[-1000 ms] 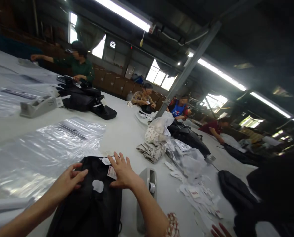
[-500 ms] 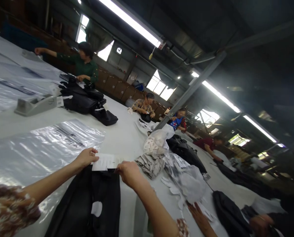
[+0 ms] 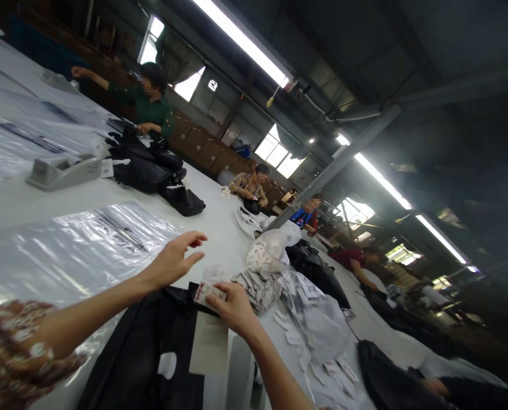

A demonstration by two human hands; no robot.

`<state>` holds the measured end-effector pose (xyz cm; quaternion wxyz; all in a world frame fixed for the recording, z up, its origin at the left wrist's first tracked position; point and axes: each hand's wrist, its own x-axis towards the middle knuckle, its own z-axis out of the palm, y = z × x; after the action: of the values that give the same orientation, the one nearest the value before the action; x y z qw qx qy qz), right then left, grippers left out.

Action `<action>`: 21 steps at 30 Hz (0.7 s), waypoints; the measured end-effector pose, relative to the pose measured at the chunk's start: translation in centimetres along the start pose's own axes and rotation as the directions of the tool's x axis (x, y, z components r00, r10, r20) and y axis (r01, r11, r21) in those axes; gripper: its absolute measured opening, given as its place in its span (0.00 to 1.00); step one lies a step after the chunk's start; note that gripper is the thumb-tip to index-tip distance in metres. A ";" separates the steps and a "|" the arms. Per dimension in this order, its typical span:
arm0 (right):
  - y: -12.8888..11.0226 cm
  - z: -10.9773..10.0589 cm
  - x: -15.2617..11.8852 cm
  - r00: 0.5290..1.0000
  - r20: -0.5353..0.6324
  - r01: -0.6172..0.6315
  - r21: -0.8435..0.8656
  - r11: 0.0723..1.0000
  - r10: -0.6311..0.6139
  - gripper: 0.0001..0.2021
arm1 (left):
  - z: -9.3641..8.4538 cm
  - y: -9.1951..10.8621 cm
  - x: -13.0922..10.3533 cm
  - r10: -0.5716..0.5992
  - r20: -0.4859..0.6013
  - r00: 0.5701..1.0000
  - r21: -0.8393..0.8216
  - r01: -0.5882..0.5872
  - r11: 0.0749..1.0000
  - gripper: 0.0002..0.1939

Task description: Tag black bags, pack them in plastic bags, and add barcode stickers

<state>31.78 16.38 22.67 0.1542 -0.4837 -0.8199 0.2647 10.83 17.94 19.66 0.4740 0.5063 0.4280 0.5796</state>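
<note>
Right hand [image 3: 236, 307] pinches a small tag [image 3: 210, 292] between thumb and fingers, at the far end of a black garment [image 3: 151, 353] on the tabletop [image 3: 211, 228]. The tag's long axis runs left to right. Left hand [image 3: 175, 262] hovers just left, fingers spread, holding nothing.

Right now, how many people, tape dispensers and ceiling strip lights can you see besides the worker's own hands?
People at the far side of the table: 4, the nearest in a green top
Grey tape dispensers: 1
Ceiling strip lights: 2, one long, one further right
Total: 7
</note>
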 end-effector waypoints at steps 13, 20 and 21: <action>-1.4 5.7 -3.1 0.946 -0.132 -0.124 0.694 0.709 0.295 0.21 | 2.9 -4.6 -7.6 -0.573 0.210 0.792 -0.392 0.605 0.693 0.27; -1.0 8.3 -5.6 0.952 -0.070 -0.138 0.771 0.622 0.299 0.34 | -0.7 -7.1 -7.0 -0.618 0.207 0.759 -0.501 0.625 0.599 0.20; -0.6 8.7 -6.0 0.937 -0.089 -0.123 0.820 0.560 0.337 0.43 | -1.6 -7.4 -7.1 -0.628 0.220 0.746 -0.496 0.640 0.586 0.19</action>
<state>29.84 8.41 15.99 0.4153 -0.4930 -0.5163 0.5639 10.40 12.27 10.98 0.7763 0.1704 0.3925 0.4630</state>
